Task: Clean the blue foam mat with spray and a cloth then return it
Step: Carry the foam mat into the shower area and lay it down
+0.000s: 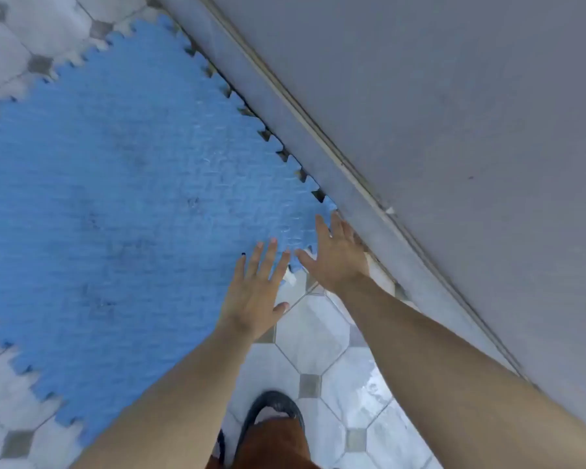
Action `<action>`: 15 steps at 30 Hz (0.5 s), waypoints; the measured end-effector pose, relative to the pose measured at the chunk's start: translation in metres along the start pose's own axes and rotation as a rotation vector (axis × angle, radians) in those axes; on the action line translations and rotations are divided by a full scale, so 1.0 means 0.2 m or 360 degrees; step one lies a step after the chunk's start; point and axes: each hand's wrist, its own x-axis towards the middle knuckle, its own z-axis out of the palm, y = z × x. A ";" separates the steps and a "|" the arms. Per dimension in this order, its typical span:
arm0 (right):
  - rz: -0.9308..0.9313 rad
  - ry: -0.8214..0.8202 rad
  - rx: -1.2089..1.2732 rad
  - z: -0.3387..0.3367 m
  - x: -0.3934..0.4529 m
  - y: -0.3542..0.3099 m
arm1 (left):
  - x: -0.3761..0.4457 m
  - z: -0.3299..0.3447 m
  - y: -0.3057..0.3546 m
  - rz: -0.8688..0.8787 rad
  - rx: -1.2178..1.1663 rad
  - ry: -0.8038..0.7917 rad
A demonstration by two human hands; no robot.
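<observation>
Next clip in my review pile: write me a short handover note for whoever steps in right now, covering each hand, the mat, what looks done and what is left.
Left hand: open, fingers spread, flat on the near corner of the blue foam mat; holds nothing.
Right hand: open, at the same corner beside the wall; holds nothing.
Mat: lying flat on the tiled floor, its toothed edge along the base of the wall. Dark smudges show on its surface.
Spray and cloth: not in view.
Done: cannot tell from this picture whether it has been cleaned.
Left: if not yet cleaned, lift it by this corner, spray, wipe, return it here.
</observation>
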 end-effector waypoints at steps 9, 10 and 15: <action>0.0132 0.0183 0.0349 0.13 0.20 0.01 | -0.01 0.24 -0.10 0.0118 0.0233 0.0138; 0.0161 0.0225 0.0429 0.12 0.21 0.01 | -0.02 0.24 -0.10 0.0125 0.0278 0.0109; 0.0321 0.0144 0.0567 0.12 0.21 0.00 | -0.09 0.17 -0.09 0.0141 0.0338 0.0129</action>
